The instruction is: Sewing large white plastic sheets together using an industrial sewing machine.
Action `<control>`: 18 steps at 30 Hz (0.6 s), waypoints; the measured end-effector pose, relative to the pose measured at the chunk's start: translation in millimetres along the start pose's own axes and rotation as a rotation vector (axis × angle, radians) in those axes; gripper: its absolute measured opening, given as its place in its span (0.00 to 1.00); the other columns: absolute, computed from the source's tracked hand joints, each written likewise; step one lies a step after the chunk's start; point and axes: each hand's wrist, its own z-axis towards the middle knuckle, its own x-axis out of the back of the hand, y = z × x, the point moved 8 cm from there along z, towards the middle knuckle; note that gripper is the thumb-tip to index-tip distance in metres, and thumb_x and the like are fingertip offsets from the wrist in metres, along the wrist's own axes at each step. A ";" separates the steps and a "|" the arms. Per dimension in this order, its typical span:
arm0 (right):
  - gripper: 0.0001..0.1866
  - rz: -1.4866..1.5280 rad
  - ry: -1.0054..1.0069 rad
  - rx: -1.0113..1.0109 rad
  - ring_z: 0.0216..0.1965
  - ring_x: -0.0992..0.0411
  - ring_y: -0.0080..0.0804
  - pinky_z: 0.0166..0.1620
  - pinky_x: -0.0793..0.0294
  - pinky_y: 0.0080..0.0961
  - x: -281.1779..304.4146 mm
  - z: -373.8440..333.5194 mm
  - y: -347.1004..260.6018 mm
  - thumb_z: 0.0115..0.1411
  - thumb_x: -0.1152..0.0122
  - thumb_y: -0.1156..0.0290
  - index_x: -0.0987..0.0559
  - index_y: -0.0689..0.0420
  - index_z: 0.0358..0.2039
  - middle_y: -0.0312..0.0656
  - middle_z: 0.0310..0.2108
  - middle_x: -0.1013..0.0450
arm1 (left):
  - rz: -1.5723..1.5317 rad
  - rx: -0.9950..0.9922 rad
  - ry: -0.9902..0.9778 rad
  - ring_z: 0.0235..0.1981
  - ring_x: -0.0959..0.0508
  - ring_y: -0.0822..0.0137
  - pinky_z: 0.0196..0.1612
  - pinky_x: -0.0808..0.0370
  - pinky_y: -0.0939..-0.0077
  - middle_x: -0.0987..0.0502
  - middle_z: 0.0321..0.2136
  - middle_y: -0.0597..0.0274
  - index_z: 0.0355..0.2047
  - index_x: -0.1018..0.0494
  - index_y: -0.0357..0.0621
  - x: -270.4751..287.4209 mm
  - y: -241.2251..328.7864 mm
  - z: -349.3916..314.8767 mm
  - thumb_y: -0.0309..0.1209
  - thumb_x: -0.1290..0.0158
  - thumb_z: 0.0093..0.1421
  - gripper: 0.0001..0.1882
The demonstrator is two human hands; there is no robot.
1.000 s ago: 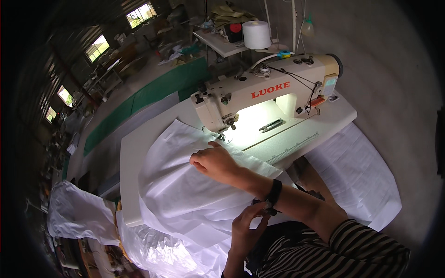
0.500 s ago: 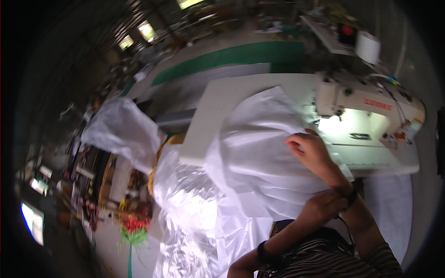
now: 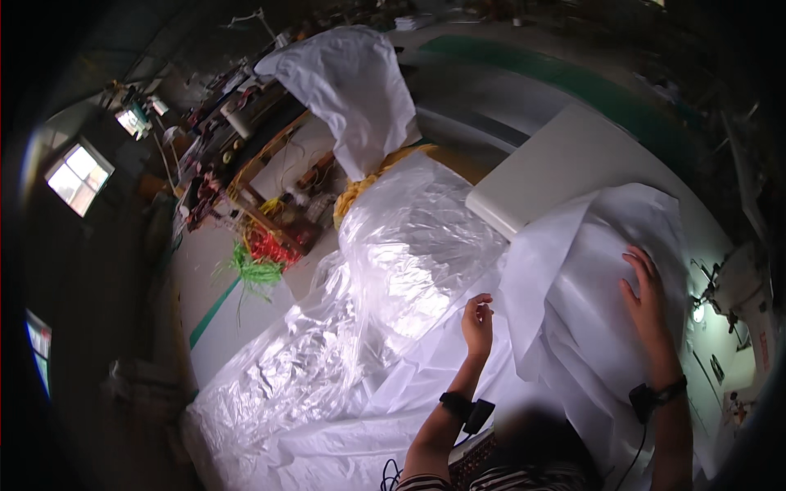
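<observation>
White sheet material [image 3: 565, 270] lies in folds over the edge of the sewing table and hangs down toward me. My right hand [image 3: 644, 290] is open on it, the fingers spread and nothing gripped. My left hand [image 3: 477, 326] hovers above the white folds, its fingers loosely bent but apart, with nothing visible in them. Beside it spreads a large heap of shiny clear plastic film [image 3: 409, 237]. At the right rim, partly cut off, stands a sewing machine [image 3: 749, 303] with its small lamp lit.
The bare corner of the pale sewing table [image 3: 557, 164] juts out ahead. Another white sheet [image 3: 352, 90] drapes beyond the film, near yellow material [image 3: 352, 200]. Red and green stringy bundles [image 3: 266, 250] lie at the left. A thin cable hangs from my right wrist.
My view has swung left, so the sewing machine sits at the right rim. My left hand has come away from my right wrist, and my right hand's fingers have spread out.
</observation>
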 end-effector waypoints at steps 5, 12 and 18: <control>0.28 -0.311 -0.070 0.020 0.65 0.41 0.47 0.65 0.41 0.40 -28.2 8.2 10.4 0.57 0.40 0.75 0.32 0.57 0.59 0.44 0.64 0.39 | 0.377 -0.007 0.208 0.38 0.20 0.60 0.41 0.24 0.70 0.22 0.42 0.60 0.43 0.26 0.45 58.6 -99.5 49.2 0.21 0.51 0.59 0.13; 0.27 -0.353 -0.212 -0.153 0.65 0.42 0.49 0.65 0.40 0.41 -8.4 56.1 -10.6 0.56 0.38 0.73 0.29 0.57 0.57 0.42 0.64 0.38 | 0.573 0.206 0.137 0.47 0.22 0.53 0.47 0.25 0.59 0.27 0.49 0.52 0.51 0.28 0.48 85.2 -192.7 103.4 0.29 0.44 0.57 0.20; 0.36 -0.413 -0.415 0.155 0.67 0.49 0.63 0.69 0.49 0.55 -89.2 96.8 -18.6 0.52 0.34 0.63 0.35 0.70 0.56 0.63 0.64 0.46 | 0.679 0.137 0.150 0.54 0.28 0.48 0.53 0.28 0.58 0.29 0.51 0.49 0.51 0.30 0.45 87.0 -193.2 182.6 0.28 0.43 0.55 0.22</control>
